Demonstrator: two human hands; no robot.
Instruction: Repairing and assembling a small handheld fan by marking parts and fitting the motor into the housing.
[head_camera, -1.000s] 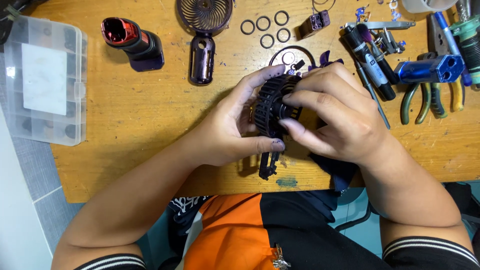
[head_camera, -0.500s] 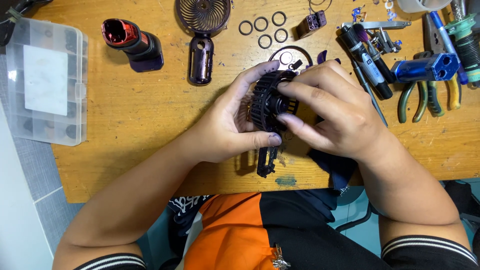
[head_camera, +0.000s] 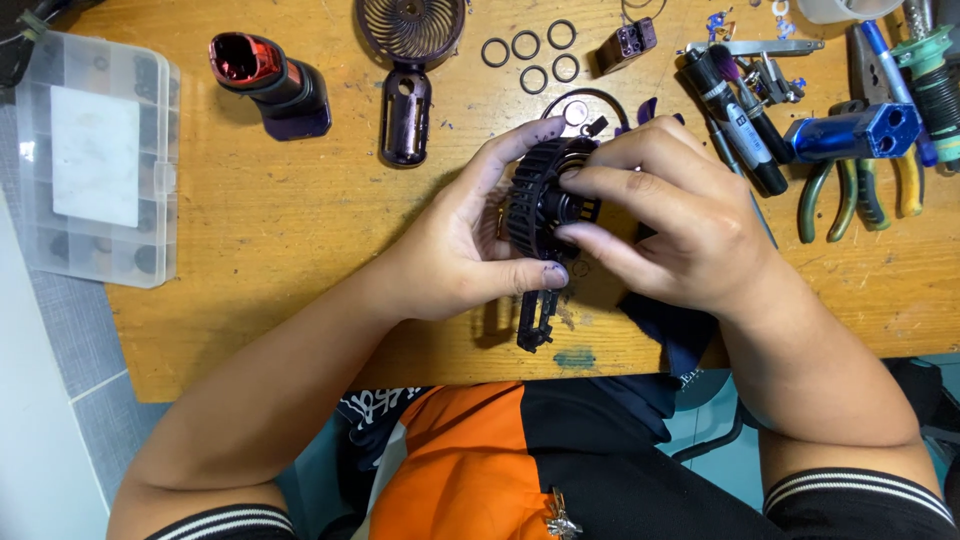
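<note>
A black ribbed fan housing (head_camera: 535, 215) with a short handle stub pointing toward the body is held above the near half of the wooden workbench (head_camera: 300, 250). It is gripped from the left by the left hand (head_camera: 455, 250), whose thumb is pressed against the lower rim and whose fingers are curled over the top rim. The hub at the housing's centre is pinched by the right hand (head_camera: 680, 225) between thumb and forefinger; both grips are narrow and closed on the part.

Behind the hands, a dark purple fan grille with handle shell (head_camera: 408, 70) is laid flat, and a red and purple battery body (head_camera: 265, 85) is placed to its left. Four black O-rings (head_camera: 530, 55) are grouped just beside the grille. A clear plastic compartment box (head_camera: 95, 155) is positioned at the left edge. At the right, a blue metal block (head_camera: 855, 130), green-handled pliers (head_camera: 850, 195) and black marker pens (head_camera: 735, 115) are set close together.
</note>
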